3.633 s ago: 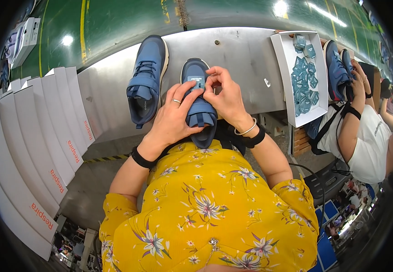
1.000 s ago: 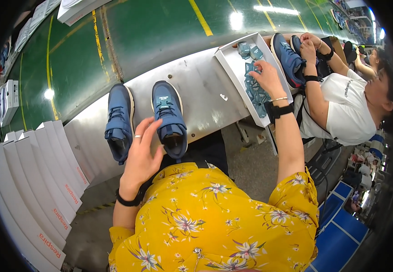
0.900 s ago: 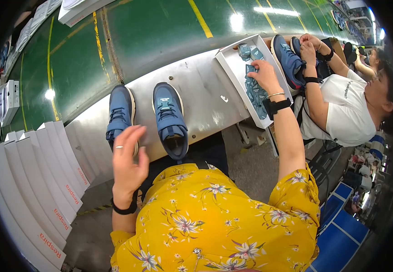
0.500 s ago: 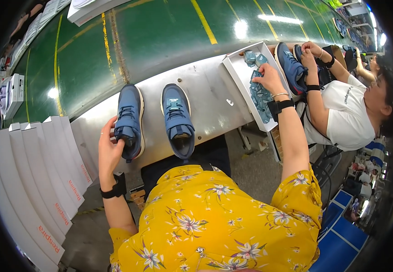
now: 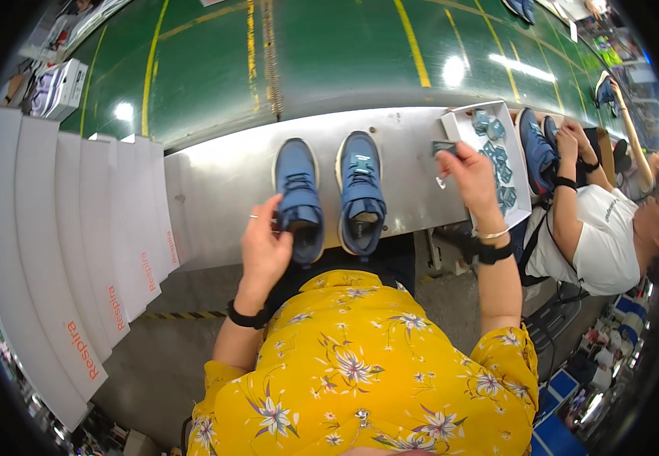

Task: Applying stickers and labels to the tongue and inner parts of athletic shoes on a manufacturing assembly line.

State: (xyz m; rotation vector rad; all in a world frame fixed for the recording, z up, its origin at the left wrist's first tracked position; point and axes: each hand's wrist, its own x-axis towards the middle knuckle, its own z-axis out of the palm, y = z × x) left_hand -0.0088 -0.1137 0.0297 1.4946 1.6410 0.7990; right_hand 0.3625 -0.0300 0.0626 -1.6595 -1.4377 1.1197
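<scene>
A pair of blue strap sneakers stands side by side on the metal bench, toes pointing away from me. My left hand [image 5: 265,245] grips the left sneaker [image 5: 297,171] at its collar, fingers along the outer side and thumb by the opening. The right sneaker [image 5: 361,209] stands untouched, with a small teal tag [image 5: 361,163] over its laces. Between thumb and fingers, my right hand [image 5: 472,182] pinches a dark teal tag [image 5: 443,147], held above the bench beside the tag box. Several similar tags [image 5: 500,161] lie in that white box [image 5: 522,182].
White shoeboxes [image 5: 78,251] are stacked along the left. The metal bench [image 5: 219,178] borders a green surface [image 5: 329,61] with yellow lines. At the right a co-worker [image 5: 599,235] in a white shirt has both hands near another blue sneaker [image 5: 535,152].
My right hand has come out of the box leftward with a tag in its fingers. My left hand stays on the left sneaker. The whole view has shifted, moving the sneakers rightward in it.
</scene>
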